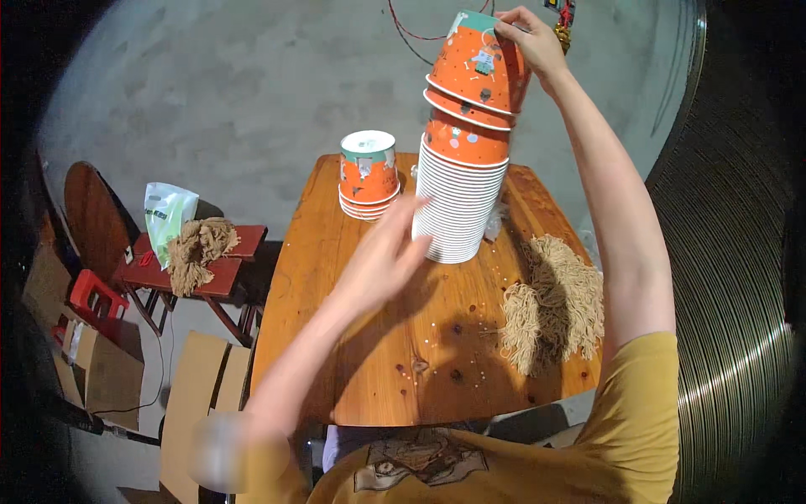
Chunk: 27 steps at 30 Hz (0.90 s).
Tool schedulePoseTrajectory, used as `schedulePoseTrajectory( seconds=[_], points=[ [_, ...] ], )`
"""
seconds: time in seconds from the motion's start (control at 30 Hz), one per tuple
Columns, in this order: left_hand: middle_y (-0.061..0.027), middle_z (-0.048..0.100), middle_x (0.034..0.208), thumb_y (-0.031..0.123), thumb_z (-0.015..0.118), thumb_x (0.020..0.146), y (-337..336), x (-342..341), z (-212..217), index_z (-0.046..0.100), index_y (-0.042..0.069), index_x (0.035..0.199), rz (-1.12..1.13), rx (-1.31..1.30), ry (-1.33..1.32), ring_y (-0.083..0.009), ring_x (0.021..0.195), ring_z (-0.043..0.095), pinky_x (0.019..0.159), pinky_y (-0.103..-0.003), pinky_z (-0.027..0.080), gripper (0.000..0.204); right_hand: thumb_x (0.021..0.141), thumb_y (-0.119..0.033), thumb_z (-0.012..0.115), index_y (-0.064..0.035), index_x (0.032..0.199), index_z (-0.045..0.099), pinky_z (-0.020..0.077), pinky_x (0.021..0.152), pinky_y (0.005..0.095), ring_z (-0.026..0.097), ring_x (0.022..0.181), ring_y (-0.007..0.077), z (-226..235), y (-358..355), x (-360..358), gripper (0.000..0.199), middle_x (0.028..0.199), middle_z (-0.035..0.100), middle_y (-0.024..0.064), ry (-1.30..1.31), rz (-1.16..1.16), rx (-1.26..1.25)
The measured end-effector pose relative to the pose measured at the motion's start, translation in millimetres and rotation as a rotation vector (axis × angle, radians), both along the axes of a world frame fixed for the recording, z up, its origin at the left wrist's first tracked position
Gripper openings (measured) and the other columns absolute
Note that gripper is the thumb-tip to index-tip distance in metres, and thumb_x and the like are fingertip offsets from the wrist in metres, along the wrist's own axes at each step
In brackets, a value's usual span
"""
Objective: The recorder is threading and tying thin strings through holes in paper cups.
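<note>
A tall stack of upside-down paper buckets (460,206) stands on the wooden table, its lower part a column of tightly nested white rims. Orange paper buckets (478,71) with a teal band sit looser at its top. My right hand (531,42) is closed on the uppermost bucket at its teal end, some fingers hidden behind it. My left hand (386,256) is beside the white rims with thumb and fingers apart, fingertips overlapping the stack's left side; whether they press on it I cannot tell. A shorter upside-down bucket stack (368,176) stands further left.
Beige yarn bundles (554,307) lie on the wooden table (378,378) at the right, with small pale bits scattered nearby. A red bench (214,281) at the left holds more yarn (201,248) and a plastic bag (168,218). Cardboard (193,403) stands by the table's left edge.
</note>
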State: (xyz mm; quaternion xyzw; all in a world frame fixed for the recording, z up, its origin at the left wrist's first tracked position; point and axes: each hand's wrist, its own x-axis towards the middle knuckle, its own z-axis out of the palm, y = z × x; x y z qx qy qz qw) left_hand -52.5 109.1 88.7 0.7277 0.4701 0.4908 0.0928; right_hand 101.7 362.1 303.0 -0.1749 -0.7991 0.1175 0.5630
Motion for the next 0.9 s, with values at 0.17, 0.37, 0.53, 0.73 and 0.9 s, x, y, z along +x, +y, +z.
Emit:
schedulePoseTrajectory(
  seconds=[0.17,0.37,0.53,0.73,0.9],
  points=[
    [-0.0191,0.023,0.146,0.017,0.056,0.088,94.7,-12.5,12.5,0.030,0.009,0.140,0.310,0.341,0.174,-0.0370,0.136,0.022,0.108,-0.042,0.028,0.059,0.082,-0.014,0.060,-0.0020,0.091,0.056,0.0455,0.082,0.0290,0.059,0.094,0.0169,1.9,1.1,-5.3,0.016,0.098,0.062,0.0081,0.047,0.042,0.032],
    [-0.0224,0.033,0.140,0.021,0.059,0.087,126.6,-15.1,2.9,0.041,0.001,0.130,0.239,0.354,0.075,-0.0419,0.133,0.027,0.107,-0.045,0.028,0.050,0.085,-0.014,0.060,-0.0034,0.094,0.057,0.0444,0.074,0.0262,0.056,0.080,0.0115,26.3,-0.5,29.2,0.014,0.087,0.059,0.0032,0.331,0.484,-0.076],
    [-0.0190,0.042,0.132,0.032,0.064,0.084,66.9,37.8,50.0,0.038,0.001,0.133,-0.012,0.511,-0.234,-0.0315,0.124,0.040,0.103,-0.039,0.032,0.063,0.087,-0.014,0.060,-0.0041,0.105,0.051,0.0425,0.079,0.0272,0.052,0.091,0.0113,-37.2,-95.9,65.2,0.022,0.098,0.056,0.0023,0.513,0.307,0.229],
    [-0.0146,0.047,0.125,-0.002,0.046,0.087,17.5,85.7,20.7,0.038,-0.001,0.131,-0.078,0.777,-0.252,-0.0213,0.107,0.052,0.091,-0.031,0.043,0.044,0.091,-0.013,0.056,-0.0094,0.102,0.050,0.0418,0.073,0.0231,0.050,0.081,0.0050,-164.6,-177.6,91.0,0.013,0.086,0.052,-0.0017,0.638,0.490,-0.179],
    [-0.0145,0.047,0.129,-0.008,0.045,0.086,-35.0,71.4,-12.9,0.039,0.002,0.130,0.057,0.385,-0.076,-0.0264,0.112,0.053,0.097,-0.034,0.041,0.045,0.095,-0.017,0.049,-0.0043,0.107,0.059,0.0437,0.077,0.0258,0.055,0.088,0.0110,-233.5,-153.0,148.9,0.020,0.095,0.060,0.0011,-0.029,-0.020,-0.317]
  ],
)
